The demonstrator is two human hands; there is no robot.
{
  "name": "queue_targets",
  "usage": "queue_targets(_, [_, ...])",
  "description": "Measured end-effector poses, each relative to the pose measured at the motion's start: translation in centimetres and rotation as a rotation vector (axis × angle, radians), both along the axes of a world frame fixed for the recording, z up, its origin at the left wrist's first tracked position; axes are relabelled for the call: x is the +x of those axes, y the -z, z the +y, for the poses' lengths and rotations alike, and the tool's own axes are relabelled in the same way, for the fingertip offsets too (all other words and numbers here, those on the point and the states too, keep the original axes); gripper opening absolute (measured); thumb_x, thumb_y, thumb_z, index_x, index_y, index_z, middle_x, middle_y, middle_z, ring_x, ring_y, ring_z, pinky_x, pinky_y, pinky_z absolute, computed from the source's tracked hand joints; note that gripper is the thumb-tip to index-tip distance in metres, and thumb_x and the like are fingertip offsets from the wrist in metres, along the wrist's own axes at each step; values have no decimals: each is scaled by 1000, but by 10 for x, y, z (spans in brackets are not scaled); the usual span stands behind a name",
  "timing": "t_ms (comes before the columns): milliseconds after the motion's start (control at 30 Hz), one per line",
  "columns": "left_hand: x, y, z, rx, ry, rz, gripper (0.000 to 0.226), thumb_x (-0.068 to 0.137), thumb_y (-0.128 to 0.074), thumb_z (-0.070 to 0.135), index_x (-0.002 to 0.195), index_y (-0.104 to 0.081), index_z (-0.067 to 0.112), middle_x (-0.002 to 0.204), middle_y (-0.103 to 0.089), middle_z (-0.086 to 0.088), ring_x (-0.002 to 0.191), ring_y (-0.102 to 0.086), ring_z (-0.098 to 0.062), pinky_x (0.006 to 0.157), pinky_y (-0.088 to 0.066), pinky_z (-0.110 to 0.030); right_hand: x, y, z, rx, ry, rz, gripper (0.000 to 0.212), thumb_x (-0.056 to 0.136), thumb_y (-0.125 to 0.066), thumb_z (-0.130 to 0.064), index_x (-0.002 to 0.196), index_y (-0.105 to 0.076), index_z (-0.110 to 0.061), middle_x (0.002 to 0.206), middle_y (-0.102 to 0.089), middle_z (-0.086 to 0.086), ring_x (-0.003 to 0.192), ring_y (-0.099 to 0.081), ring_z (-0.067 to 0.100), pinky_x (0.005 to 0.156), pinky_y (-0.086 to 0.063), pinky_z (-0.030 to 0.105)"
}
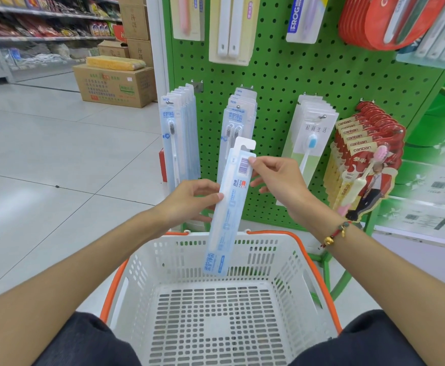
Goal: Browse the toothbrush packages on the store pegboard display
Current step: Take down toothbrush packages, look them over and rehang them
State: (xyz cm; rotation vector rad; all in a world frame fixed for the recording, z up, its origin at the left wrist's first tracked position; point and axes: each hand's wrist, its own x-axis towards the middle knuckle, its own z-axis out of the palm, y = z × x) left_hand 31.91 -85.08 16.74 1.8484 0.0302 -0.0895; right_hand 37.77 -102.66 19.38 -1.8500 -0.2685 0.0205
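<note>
- Toothbrush package [228,204]: a long, narrow blister card, pale blue and white, held upside down with its back and barcode facing the camera. It hangs tilted in the air in front of the green pegboard [308,83], its hang tab uppermost and its printed end dipping just above the far rim of the basket.
- Left hand [189,199]: fingers curled at the package's left edge about halfway along its length, thumb tip pressing the face, so it pinches the card.
- Right hand [276,180]: thumb tip at the right edge beside the barcode, near the tab; the other fingers are spread loosely behind. It steadies rather than clamps, as far as I can judge.
- Handling, by my judgement: light, thin and fairly stiff along its length, but the clear plastic looks slick and would bend or crease if squeezed flat-on. The edges, or the cardboard tab, seem the safest places to hold.
- Beside the package on the pegboard: two hooks of matching blue-white packages [180,133] to its left and behind it, a single blue-bristled brush pack [309,138] to its right, then red "canban" packs [366,159] further right.
- Below the package: a white shopping basket [292,260] with orange handles, nothing visible inside.
</note>
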Motion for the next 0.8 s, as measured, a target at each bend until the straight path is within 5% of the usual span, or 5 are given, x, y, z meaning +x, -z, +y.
queue_targets(333, [2, 0, 0, -2, -29, -28, 13, 94, -60, 13, 104, -68, 12, 89, -72, 2, 71, -68, -6, 74, -59, -24, 1, 6, -2, -100, -12, -34, 19, 93, -63, -24, 112, -65, -18, 88, -73, -1, 77, -65, 9, 71, -51, 22])
queue_targets(467, [4, -1, 0, -136, -150, -39, 21, 94, -60, 11, 114, -63, 6, 104, -71, -7, 78, -71, -10, 69, -58, -21, -3, 17, 4, -284, -143, -159, 46, 85, -72, -17, 127, -53, -22, 89, -69, 0, 84, -66, 17, 85, -53, 37])
queue_targets(600, [6, -5, 4, -274, -326, -99, 22, 95, -57, 8, 116, -61, 3, 108, -69, -10, 84, -71, -15, 66, -58, -20, -8, 21, 9, -412, -249, -269, 65, 84, -72, -11, 137, -42, -31, 90, -58, -11, 79, -62, 15, 82, -54, 39])
queue_targets(800, [6, -13, 10, -474, -562, -138, 14, 97, -55, 6, 110, -56, 7, 100, -66, -2, 79, -68, -12, 62, -57, -16, -6, 21, 6, -445, -296, -309, 65, 82, -71, -6, 135, -49, -37, 95, -55, -15, 82, -59, 12, 79, -55, 35])
